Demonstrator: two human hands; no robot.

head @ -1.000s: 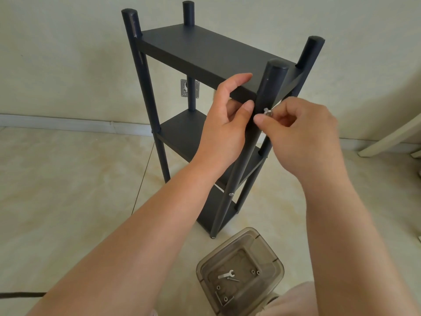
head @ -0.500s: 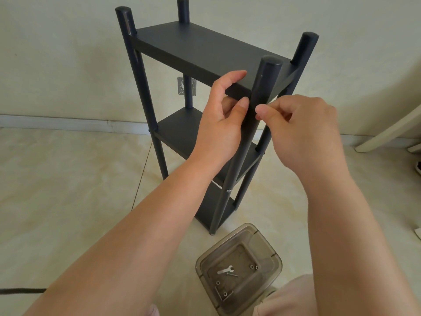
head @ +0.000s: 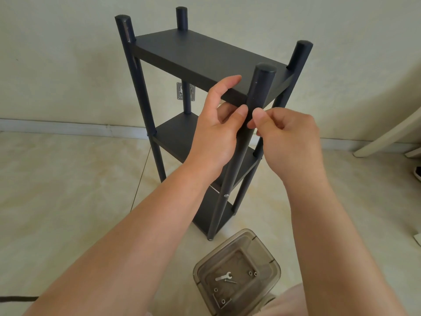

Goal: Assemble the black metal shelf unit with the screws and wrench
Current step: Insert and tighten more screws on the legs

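The black shelf unit (head: 205, 55) stands upright on the floor with three boards between four round posts. My left hand (head: 216, 133) grips the front edge of the top board, its thumb pressed beside the near right post (head: 262, 83). My right hand (head: 289, 137) pinches thumb and forefinger against that post just below the top board; the screw in its fingertips is hidden. Lower on the same post a silver screw head (head: 226, 195) shows. A small wrench (head: 224, 276) and several loose screws (head: 252, 273) lie in a clear brown container (head: 268, 254) at my knees.
The shelf stands close to a pale wall with a metal wall plate (head: 185, 91) behind it. A white furniture leg (head: 387, 137) slants in at the right. A dark cable (head: 16, 299) lies on the tiled floor at the lower left.
The silver screw seen between my right fingertips a second ago is now covered by them. Both hands have stayed at the near right post.
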